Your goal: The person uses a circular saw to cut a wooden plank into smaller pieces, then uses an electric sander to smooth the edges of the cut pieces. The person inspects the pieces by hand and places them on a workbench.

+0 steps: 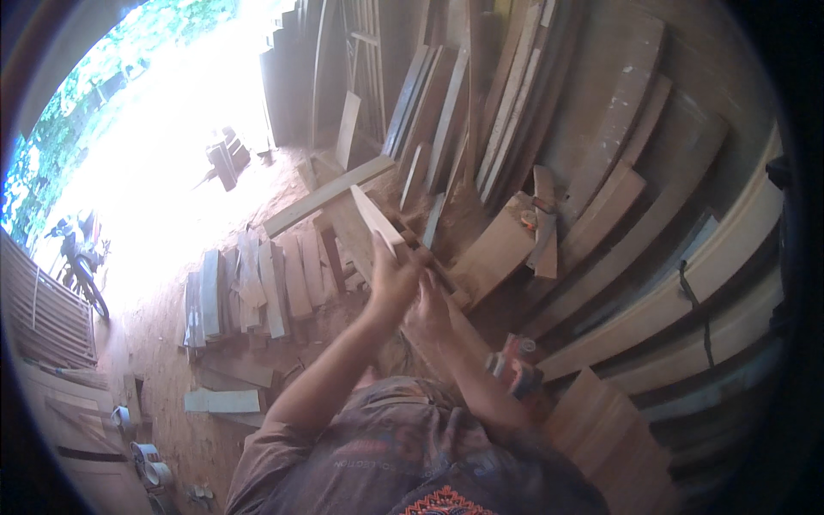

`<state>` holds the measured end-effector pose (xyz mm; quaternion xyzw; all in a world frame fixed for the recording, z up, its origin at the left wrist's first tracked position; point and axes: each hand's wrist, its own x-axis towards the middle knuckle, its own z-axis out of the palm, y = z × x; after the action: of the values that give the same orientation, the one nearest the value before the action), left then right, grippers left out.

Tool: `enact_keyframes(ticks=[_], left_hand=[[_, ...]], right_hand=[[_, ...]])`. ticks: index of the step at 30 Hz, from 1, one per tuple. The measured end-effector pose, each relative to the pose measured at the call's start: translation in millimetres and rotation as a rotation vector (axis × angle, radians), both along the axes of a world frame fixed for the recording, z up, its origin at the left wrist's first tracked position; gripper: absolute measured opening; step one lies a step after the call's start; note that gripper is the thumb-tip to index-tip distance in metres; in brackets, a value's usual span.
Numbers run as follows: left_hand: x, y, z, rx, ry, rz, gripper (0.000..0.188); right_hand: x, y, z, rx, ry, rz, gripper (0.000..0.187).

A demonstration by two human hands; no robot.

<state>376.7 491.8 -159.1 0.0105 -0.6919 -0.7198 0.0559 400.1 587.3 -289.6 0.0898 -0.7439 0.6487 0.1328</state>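
My left hand (pixel 393 279) is closed around a pale, tapered piece of wood (pixel 375 218), whose narrow end points away from me to the upper left. Close beside it on the right is my right hand (pixel 427 311), fingers bent and pressed together; what they grip is hidden. Just past both hands is a brown wooden part (pixel 427 255), its kind unclear. Beneath the pale piece runs a long board (pixel 349 233), and another light plank (pixel 330 196) lies across it farther off.
Short boards (pixel 249 287) lean in a row at the left. Long planks (pixel 515 94) stand against the far wall, with curved-looking beams (pixel 669 300) at the right. A red power tool (pixel 517 365) sits near my right forearm. A bicycle (pixel 81 262) stands by the bright opening.
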Motion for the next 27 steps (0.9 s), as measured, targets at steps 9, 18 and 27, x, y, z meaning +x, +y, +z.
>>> enact_keyframes(ticks=[9, 18, 27], left_hand=[[36, -35, -24, -0.202, -0.011, -0.542, 0.132], [-27, -133, -120, -1.195, -0.006, -0.431, 0.108], [56, -145, -97, -0.434, -0.415, -0.282, 0.046]], right_hand=[[-10, 32, 32, -0.191, -0.236, -0.053, 0.065], [-4, 105, 130, -0.346, -0.095, -0.186, 0.048], [-49, 9, 60, 0.166, -0.272, 0.151, 0.052]])
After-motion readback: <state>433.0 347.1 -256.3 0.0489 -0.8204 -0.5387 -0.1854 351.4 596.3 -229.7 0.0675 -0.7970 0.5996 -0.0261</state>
